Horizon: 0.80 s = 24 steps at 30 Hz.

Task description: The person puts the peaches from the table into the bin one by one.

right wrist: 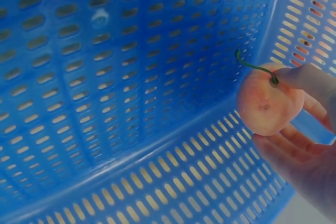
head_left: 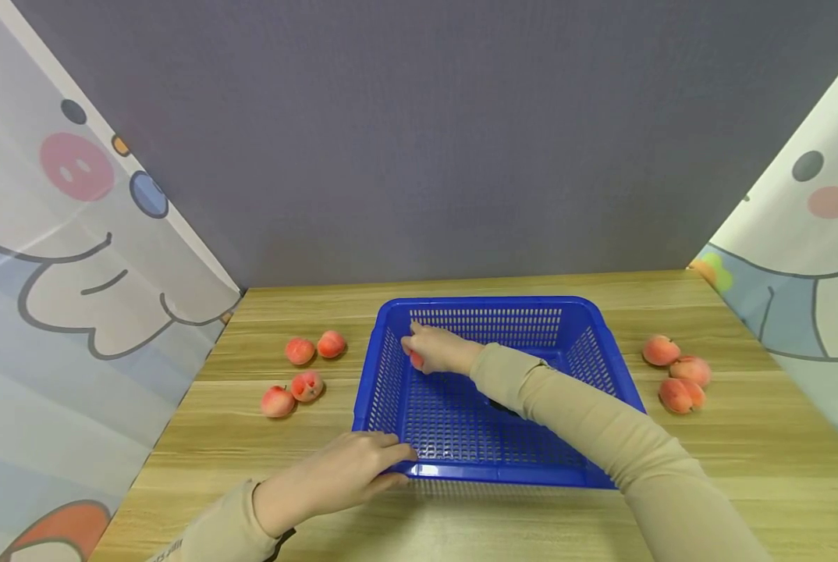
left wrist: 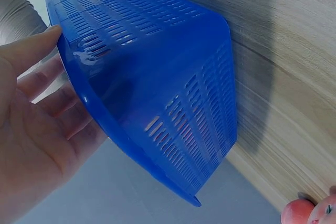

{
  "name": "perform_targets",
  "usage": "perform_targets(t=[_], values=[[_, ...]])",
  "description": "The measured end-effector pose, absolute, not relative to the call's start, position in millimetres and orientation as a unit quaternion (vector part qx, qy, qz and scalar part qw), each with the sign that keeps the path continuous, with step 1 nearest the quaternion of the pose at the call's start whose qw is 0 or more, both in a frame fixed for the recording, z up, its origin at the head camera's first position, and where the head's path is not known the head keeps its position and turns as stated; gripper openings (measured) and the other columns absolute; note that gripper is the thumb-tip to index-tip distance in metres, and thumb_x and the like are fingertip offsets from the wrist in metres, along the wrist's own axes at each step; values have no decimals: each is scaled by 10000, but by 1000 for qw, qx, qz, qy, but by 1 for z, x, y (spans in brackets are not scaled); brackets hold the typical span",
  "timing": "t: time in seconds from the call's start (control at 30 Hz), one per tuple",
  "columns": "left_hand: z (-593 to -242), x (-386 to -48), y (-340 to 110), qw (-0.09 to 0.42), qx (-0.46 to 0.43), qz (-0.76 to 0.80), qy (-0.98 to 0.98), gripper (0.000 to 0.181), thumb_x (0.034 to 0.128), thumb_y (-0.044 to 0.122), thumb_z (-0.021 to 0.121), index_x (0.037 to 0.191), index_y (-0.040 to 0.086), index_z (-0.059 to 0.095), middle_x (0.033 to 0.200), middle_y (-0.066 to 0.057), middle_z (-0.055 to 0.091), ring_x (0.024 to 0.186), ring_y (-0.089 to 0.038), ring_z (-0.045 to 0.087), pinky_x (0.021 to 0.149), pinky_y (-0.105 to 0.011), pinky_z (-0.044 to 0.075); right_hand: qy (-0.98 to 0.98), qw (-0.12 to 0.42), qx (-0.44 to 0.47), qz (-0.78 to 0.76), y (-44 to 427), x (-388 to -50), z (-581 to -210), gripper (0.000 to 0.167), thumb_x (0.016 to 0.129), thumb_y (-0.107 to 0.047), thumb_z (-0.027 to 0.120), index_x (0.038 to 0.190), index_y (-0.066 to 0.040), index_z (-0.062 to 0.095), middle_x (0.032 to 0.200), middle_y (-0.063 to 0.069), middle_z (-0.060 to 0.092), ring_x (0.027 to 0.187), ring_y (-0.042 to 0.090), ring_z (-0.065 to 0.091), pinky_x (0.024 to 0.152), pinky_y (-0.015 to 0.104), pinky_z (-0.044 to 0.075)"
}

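Observation:
A blue plastic basket point(head_left: 489, 473) with slotted walls stands on the table. My right hand point(head_left: 438, 350) reaches inside it near the far left corner and holds a peach point(right wrist: 265, 103) between thumb and fingers. A thin green stem curls from that peach, which is close to the basket's floor and wall; whether it touches them I cannot tell. At the near left corner my left hand point(head_left: 363, 467) grips the basket's rim, with the thumb point(left wrist: 37, 48) on one side and the fingers curled over the other.
Several peaches point(head_left: 307, 385) lie on the wooden table point(head_left: 229, 460) left of the basket. Three more peaches point(head_left: 690, 371) sit close together to its right. A grey wall point(head_left: 461, 156) rises behind the table, with cartoon-printed curtains point(head_left: 54, 312) at the sides.

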<state>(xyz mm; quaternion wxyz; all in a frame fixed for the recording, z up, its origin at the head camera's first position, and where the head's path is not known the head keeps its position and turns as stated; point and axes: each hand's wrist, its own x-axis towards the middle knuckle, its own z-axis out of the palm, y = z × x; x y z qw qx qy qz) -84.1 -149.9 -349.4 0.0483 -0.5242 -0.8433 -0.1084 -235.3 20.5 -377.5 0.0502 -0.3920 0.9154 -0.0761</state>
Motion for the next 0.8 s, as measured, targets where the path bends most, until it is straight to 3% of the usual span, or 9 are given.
perform_targets(t=[0.23,0.43,0.63,0.8], values=[[-350,-84,-150,47,-523,-108,-844,179,797,234,621,954,154,584,756,87,531,656,-16,525,555,-168,421,915,43,-395,-66,21,-234,-380,230,728,-52,670,941,-77,586,988,118,544,854,201,552,742,289,453],[-349,-84,-150,51,-525,-110,-842,184,794,229,625,956,151,584,758,83,536,657,-19,526,560,-169,423,917,41,-392,-60,20,-233,-380,201,749,-48,654,934,-74,580,1037,148,555,917,230,556,783,318,451],[-349,-84,-150,48,-526,-113,-842,184,791,223,632,953,149,585,756,82,534,655,-14,522,559,-161,422,919,43,-388,-64,19,-234,-381,170,775,-46,630,934,-63,572,1158,220,522,1114,313,481,925,373,384],[-349,-84,-150,52,-529,-115,-839,180,787,218,635,945,148,584,747,84,527,646,-12,516,550,-154,416,918,41,-389,-68,18,-235,-382,169,784,-51,625,948,-56,581,1152,217,530,1123,317,474,939,377,371]])
